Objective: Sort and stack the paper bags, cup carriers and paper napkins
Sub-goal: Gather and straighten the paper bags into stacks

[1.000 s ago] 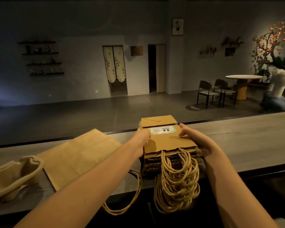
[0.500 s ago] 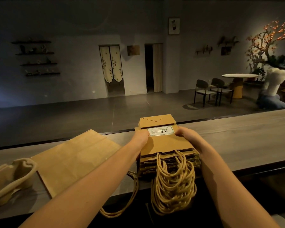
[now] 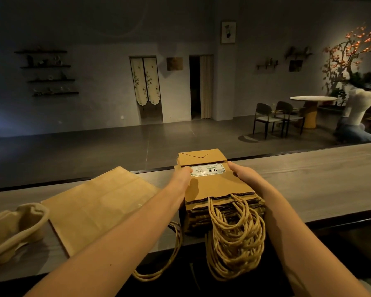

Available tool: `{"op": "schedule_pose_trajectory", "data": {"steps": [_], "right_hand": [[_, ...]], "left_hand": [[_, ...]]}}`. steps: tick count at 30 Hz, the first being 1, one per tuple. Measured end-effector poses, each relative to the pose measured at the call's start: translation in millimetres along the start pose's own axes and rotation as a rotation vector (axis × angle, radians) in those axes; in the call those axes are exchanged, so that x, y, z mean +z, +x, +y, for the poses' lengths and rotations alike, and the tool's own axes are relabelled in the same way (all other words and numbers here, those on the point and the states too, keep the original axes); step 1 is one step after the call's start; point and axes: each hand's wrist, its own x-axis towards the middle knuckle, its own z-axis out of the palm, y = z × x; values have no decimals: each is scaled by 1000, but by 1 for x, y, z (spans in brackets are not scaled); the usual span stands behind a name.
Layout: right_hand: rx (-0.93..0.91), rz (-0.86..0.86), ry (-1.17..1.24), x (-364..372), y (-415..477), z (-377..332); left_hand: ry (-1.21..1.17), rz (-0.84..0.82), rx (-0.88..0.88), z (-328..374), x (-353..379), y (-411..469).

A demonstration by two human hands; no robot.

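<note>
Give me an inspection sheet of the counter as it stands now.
Surface: wooden counter, dimly lit.
Job's things: stack of paper bags, handles hanging over the near edge; large flat bag to its left; cup carrier at far left; no napkins seen.
Clutter: nothing seen.
Hands: left hand and right hand hold the stack by its sides.
Cables: nothing seen.
Surroundings: round table and chairs at right; wall shelves at left.

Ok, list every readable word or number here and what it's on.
"6 6": large digits on the white label on the top bag of the stack; possibly "9.9" seen upside down.
Smaller print on that label: too small to read.
Nothing else legible.
</note>
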Motion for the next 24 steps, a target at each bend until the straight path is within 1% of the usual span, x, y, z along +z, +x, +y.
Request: {"op": "schedule_pose_trajectory", "data": {"steps": [4,7,12,15,17,20,24], "right_hand": [[26,7,95,-2,2,3],[49,-28,232,-8,4,10],[70,-133,389,-23,-10,28],[36,-136,325,-19,-17,34],[40,-126,281,-14,-21,35],[26,-137,328,-12,-20,38],[10,-146,378,-13,-26,36]], "left_hand": [[-112,-3,-17,-2,-6,-1],[-162,8,-19,-5,-11,-1],[-168,-95,-61,-12,-20,-13],[-195,-119,-78,-18,-20,-18],[-194,-100,-89,-18,-16,-23],[-135,-49,-73,-15,-7,-28],[-129,-51,-76,-15,-5,-33]]}}
